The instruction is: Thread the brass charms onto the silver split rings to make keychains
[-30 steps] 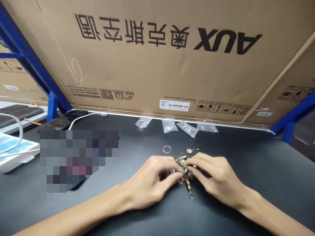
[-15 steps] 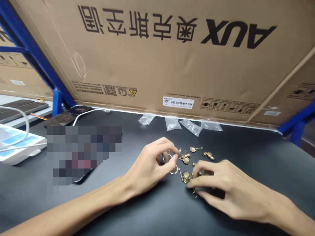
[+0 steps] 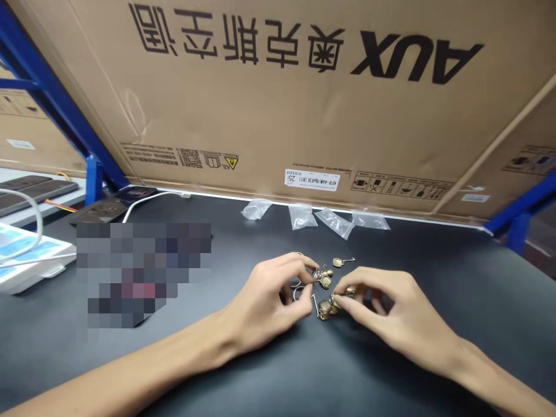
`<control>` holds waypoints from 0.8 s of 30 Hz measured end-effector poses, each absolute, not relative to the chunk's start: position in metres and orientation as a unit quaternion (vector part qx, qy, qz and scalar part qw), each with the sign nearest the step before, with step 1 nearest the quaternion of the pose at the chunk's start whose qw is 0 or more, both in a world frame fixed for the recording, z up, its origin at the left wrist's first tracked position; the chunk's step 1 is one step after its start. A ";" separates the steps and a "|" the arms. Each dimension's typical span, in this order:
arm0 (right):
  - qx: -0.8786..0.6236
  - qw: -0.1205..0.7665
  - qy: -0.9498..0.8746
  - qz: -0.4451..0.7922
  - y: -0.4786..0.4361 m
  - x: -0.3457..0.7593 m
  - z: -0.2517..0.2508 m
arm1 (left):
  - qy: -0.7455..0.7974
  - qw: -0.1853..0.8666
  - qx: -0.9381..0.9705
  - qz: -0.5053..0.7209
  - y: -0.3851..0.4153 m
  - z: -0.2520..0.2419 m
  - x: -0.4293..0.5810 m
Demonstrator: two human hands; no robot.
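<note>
A small pile of brass charms (image 3: 326, 306) and thin metal rings lies on the black table (image 3: 260, 370), in the middle. My left hand (image 3: 273, 292) is curled, its thumb and forefinger pinching a silver split ring (image 3: 299, 287) beside a charm (image 3: 325, 282). My right hand (image 3: 382, 307) comes in from the right, with its fingertips pinched on a brass charm at the pile's right side. One more brass charm with a pin (image 3: 341, 262) rests apart, just behind the pile.
Several small clear plastic bags (image 3: 332, 221) lie along the table's back edge under a big cardboard box (image 3: 304, 98). A blurred patch (image 3: 139, 272), a white cable (image 3: 147, 202) and a white tray (image 3: 30, 260) sit at the left. Blue rack posts (image 3: 93, 179) flank the table.
My right hand has come back left and up to the pile and pinched a charm. My left hand dropped slightly, still pinching the ring. The charm far right is now hidden.
</note>
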State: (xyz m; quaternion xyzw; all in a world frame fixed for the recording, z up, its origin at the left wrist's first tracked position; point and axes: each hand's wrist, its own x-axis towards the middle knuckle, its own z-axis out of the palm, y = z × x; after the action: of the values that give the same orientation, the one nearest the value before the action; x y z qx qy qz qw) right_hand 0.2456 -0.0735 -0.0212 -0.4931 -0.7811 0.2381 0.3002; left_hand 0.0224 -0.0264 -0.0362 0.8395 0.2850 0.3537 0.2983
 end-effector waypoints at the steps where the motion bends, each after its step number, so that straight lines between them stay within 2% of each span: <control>1: -0.514 0.315 -0.753 0.264 -0.074 0.243 -0.020 | 0.278 0.296 0.842 0.355 -0.027 -0.036 0.023; 13: -0.534 0.392 -0.617 0.425 -0.073 0.232 -0.031 | 0.276 0.306 0.842 0.347 -0.038 -0.039 0.031; 24: -0.528 0.400 -0.632 0.402 -0.077 0.229 -0.026 | 0.269 0.279 0.853 0.350 -0.040 -0.038 0.033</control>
State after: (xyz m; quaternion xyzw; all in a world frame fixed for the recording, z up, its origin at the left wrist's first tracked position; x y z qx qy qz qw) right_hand 0.2285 -0.0770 -0.0260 -0.5277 -0.6325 0.4016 0.4003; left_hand 0.0328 -0.0400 -0.0382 0.8529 0.2694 0.3498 0.2787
